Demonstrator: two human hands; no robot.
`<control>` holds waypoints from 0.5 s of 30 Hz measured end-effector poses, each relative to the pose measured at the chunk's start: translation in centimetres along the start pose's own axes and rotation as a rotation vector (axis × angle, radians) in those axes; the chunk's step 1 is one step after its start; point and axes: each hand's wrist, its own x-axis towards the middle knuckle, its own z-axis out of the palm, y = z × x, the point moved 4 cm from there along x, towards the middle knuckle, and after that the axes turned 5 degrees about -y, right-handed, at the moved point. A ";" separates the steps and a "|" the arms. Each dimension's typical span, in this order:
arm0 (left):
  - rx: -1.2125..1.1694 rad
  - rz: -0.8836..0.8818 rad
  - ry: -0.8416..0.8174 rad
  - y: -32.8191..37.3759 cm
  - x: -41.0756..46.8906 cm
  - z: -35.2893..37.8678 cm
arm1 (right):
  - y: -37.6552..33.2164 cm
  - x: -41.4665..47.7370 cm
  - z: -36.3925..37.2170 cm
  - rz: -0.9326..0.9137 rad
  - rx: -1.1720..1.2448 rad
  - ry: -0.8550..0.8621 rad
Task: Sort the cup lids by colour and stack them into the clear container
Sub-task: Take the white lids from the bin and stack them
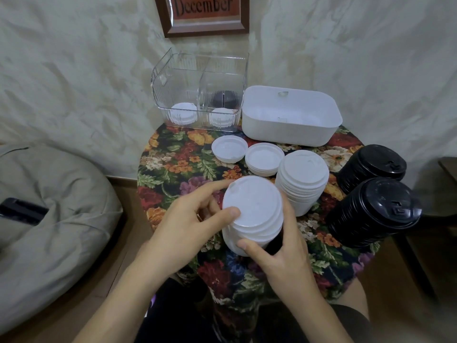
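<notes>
Floral tablecloth (173, 164) beneath the left hand (183, 226), grey cushion (61, 206) to its left bearing a dark flat object (22, 211), white tub (289, 131) beyond it, framed December sign (205, 13) farther beyond.

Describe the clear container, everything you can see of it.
The clear container is a see-through ribbed plastic box, open-topped, upright at the far side of the floral table. Clear dividers split it into compartments: white lids low in the left one, a second white pile front right, black lids behind that. A white tub stands close on its right; contact cannot be told. The left hand and right hand hold a white lid stack, clear of it.
</notes>
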 end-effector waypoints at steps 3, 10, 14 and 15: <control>0.084 0.015 0.065 0.6 -0.2 0.0 | 0.0 0.0 0.0 -0.002 -0.002 0.004; 0.330 0.121 0.086 1.6 -0.2 0.6 | -0.2 -0.4 -0.2 -0.005 0.041 0.047; 0.233 0.090 0.031 1.0 0.0 0.8 | -0.1 -0.3 -0.1 -0.030 0.034 0.005; 0.160 0.058 0.008 0.7 0.0 0.9 | 0.1 -0.2 -0.1 -0.024 0.036 0.004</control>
